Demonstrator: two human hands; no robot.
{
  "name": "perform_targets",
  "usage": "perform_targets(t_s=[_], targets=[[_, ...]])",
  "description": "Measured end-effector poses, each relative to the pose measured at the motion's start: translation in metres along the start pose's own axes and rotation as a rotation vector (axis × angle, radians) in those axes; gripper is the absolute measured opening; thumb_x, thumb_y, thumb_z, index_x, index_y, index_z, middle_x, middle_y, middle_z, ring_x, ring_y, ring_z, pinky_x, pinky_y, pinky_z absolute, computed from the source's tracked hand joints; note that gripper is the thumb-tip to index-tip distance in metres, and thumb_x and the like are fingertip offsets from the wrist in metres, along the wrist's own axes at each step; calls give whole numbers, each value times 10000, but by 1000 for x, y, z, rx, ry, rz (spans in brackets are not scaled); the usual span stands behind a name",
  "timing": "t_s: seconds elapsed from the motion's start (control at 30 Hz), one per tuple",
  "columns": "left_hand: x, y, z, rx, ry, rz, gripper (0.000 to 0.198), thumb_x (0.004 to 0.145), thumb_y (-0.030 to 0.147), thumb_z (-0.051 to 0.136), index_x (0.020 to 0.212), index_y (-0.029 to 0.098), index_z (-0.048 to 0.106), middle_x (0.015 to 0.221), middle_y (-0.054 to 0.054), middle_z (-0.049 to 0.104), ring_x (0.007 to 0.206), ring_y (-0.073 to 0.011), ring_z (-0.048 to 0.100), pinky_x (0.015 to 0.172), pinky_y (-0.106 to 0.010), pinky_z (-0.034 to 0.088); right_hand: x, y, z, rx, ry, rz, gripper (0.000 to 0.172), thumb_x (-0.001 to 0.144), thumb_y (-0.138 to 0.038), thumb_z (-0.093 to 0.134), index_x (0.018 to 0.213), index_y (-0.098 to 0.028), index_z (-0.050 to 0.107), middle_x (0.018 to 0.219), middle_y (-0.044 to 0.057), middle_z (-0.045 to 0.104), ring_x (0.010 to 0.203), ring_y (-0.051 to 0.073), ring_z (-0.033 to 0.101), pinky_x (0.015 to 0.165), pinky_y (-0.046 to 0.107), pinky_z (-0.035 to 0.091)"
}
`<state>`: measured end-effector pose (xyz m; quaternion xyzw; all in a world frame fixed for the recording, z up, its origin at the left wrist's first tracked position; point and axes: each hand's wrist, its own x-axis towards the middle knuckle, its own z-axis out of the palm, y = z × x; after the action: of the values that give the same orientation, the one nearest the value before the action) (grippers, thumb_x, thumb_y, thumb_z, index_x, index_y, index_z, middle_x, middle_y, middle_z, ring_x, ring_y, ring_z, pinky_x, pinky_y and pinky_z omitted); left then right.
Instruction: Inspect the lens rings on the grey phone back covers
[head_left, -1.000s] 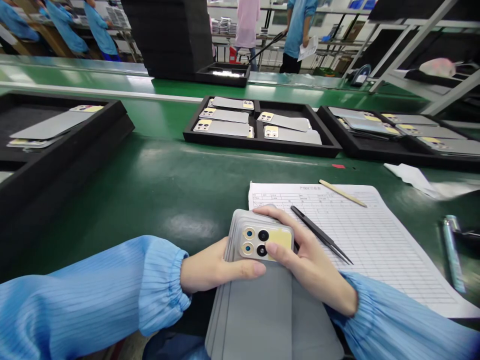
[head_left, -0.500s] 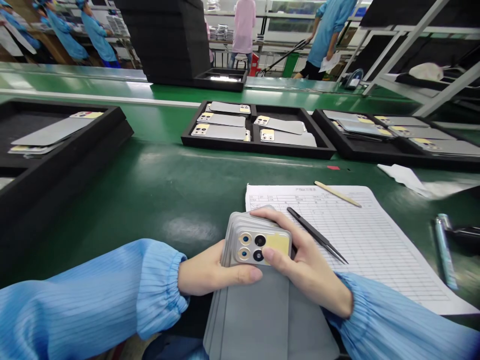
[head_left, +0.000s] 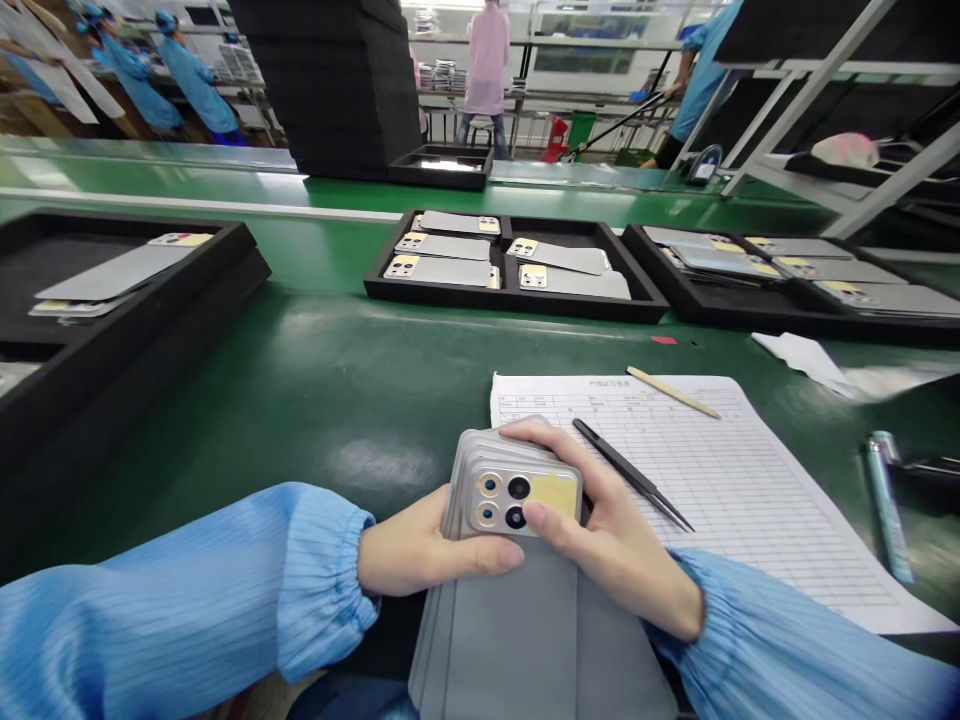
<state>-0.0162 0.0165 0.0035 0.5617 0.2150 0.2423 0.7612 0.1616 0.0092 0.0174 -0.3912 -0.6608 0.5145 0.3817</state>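
Observation:
A fanned stack of grey phone back covers [head_left: 514,630] is held over the table's near edge. The top cover has a camera block with round lens rings and a yellow film patch [head_left: 553,496]. My left hand [head_left: 431,545] is closed round the stack's left side, thumb lying across the top cover below the lenses. My right hand [head_left: 611,535] grips the upper right corner, its thumb on the camera block and its index finger along the top edge. The other fingers of both hands are partly hidden beneath the stack.
Black trays [head_left: 517,300] with more covers stand across the table, with another tray [head_left: 225,262] at left. A printed form [head_left: 720,480] lies right, bearing black tweezers [head_left: 630,470] and a wooden stick [head_left: 671,391]. A pen [head_left: 889,510] lies beyond. Co-workers are in the background.
My hands and the stack stay almost the same. The view has shifted slightly. In the background, a person in blue has moved right, partly behind the rack.

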Motion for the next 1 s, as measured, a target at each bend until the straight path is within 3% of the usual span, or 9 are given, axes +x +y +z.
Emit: perform_targets(t_s=[0.27, 0.4, 0.83, 0.9, 1.0], targets=[[2, -3, 0, 38, -13, 14, 499, 803, 159, 528, 1275, 221, 379, 1328, -54, 430, 1206, -196, 396, 1013, -331, 296, -1, -1, 4, -18, 37, 20, 297, 785, -258, 582, 1068, -256, 491, 1045, 1, 565, 916, 159, 564, 758, 240, 472], [2, -3, 0, 4, -36, -5, 454, 805, 147, 519, 1243, 207, 417, 1254, -56, 506, 1153, -184, 453, 977, -315, 336, 1, -3, 4, -30, 36, 20, 202, 877, -269, 438, 1068, -242, 499, 1061, 9, 565, 974, 165, 545, 809, 263, 450], [2, 0, 2, -46, -34, -51, 423, 796, 137, 522, 1210, 184, 453, 1202, -66, 548, 1122, -192, 481, 961, -325, 351, 2, -2, 4, -6, 37, 23, 191, 900, -253, 403, 1055, -245, 513, 1008, -25, 575, 963, 111, 543, 814, 173, 426], [2, 0, 3, -49, 19, -30, 436, 788, 145, 542, 1211, 205, 454, 1221, -52, 538, 1135, -181, 472, 966, -303, 348, 2, -2, 4, 17, 37, 28, 198, 872, -277, 460, 1065, -256, 502, 1029, -28, 574, 949, 116, 551, 804, 175, 436], [0, -1, 4, -79, 162, 20, 460, 767, 193, 586, 1208, 222, 461, 1242, -44, 525, 1152, -186, 460, 960, -282, 356, 1, -1, 4, 8, 69, 35, 337, 775, -295, 606, 1086, -284, 477, 1026, -45, 587, 941, 126, 558, 801, 181, 447]])
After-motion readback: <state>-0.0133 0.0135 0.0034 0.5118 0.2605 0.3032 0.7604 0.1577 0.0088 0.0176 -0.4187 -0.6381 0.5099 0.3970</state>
